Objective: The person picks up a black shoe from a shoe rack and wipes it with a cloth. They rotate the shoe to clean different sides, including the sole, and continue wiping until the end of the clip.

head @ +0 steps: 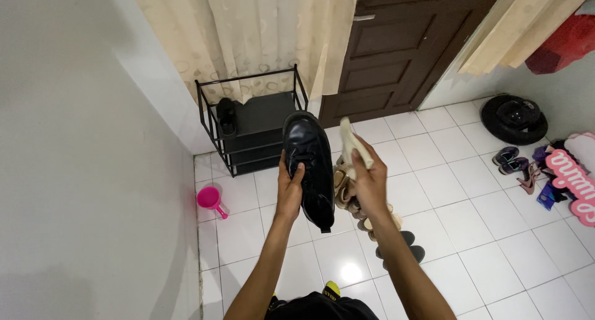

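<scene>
My left hand [289, 190] grips a black lace-up shoe [310, 165] from its left side and holds it up with the toe pointing away from me. My right hand [369, 180] is closed on a folded cream cloth [353, 148], just to the right of the shoe and close to its side. Below both hands, several pairs of shoes and sandals [372, 221] lie in a row on the white tiled floor.
A black metal shoe rack [254, 125] with one dark shoe on top stands against the wall under a cream curtain. A pink scoop [211, 199] lies left. A dark brown door [403, 41] is ahead. A black round helmet [514, 118], sandals and pink items sit right.
</scene>
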